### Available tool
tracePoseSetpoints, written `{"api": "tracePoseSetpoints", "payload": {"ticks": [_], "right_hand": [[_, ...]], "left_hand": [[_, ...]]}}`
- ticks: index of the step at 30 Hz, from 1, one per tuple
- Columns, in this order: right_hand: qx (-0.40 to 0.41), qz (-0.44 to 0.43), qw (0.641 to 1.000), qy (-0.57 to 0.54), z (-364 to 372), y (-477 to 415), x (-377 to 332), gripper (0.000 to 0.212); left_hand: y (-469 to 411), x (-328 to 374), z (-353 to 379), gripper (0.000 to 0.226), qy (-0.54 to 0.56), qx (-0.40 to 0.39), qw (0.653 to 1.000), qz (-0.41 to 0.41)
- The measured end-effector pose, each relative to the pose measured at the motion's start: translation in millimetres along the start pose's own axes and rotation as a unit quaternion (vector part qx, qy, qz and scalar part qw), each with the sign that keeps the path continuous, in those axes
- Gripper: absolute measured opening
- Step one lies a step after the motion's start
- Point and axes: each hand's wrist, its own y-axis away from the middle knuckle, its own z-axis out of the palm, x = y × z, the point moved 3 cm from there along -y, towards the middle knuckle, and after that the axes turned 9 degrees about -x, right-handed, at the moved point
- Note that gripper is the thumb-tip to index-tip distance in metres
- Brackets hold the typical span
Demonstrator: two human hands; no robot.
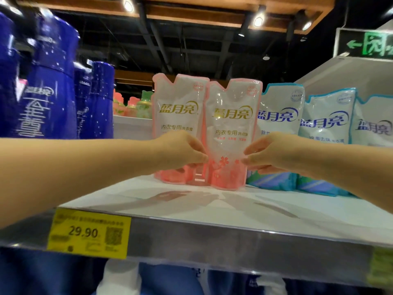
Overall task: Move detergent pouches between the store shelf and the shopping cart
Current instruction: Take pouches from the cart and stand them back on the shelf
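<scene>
Head view: we're looking up at a white store shelf (pixel 191 209), with a grey rail along its front edge. A yellow price tag (pixel 88 236) on the rail reads 29.90. A second, greenish tag (pixel 382 267) is blurred at the far right. Overhead there's a dark ceiling with wooden beams and small spotlights, and a green exit sign (pixel 370 44) glows at the upper right.

Now the count. Dark blue bottles (pixel 49 77) crowd the left, at least three of them. Small pink and green bottles (pixel 131 105) sit far back, too blurred to number. In the middle are two pink detergent pouches. The front pink pouch (pixel 231 116) stands upright, and the rear pink pouch (pixel 178 107) is just behind it to the left, overlapped at the edge. To the right are three teal-and-white pouches (pixel 325 120) in a row, the nearest touching the front pink one.

On to the hands. Both bare arms reach in over the shelf edge. The left hand (pixel 180 150) has its fingers curled and its fingertips on the left side of the front pink pouch. The right hand (pixel 270 152) mirrors it, with thumb and fingers pinching the right side. So that pouch is held between the two hands low on its body, with its base down at the shelf surface. Whether it is resting there or just lifted, I can't tell.
</scene>
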Motion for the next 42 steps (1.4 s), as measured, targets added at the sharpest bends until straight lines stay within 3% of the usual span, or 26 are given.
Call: {"api": "tracePoseSetpoints", "payload": {"ticks": [9, 17, 24, 31, 35, 42], "right_hand": [[0.129, -0.107, 0.981, 0.097, -8, 81, -21, 0.021], [0.195, -0.113, 0.974, 0.038, -53, 250, 66, 0.026], [0.263, 0.027, 0.961, 0.084, -107, 445, 189, 0.023], [0.333, 0.201, 0.914, 0.117, -154, 608, 327, 0.029], [0.384, 0.302, 0.868, 0.086, -170, 691, 421, 0.025], [0.433, 0.465, 0.772, -0.009, -176, 839, 564, 0.027]], "left_hand": [[48, 71, 3, 0.02, -0.024, 0.066, 0.985, 0.158], [131, 197, 113, 0.017, -0.029, 0.074, 0.947, 0.31], [199, 358, 267, 0.025, 0.056, -0.009, 0.901, 0.429], [245, 506, 439, 0.015, 0.1, -0.084, 0.853, 0.506], [257, 584, 537, 0.018, 0.096, -0.12, 0.824, 0.546], [296, 712, 716, 0.018, 0.15, -0.281, 0.78, 0.538]]}}
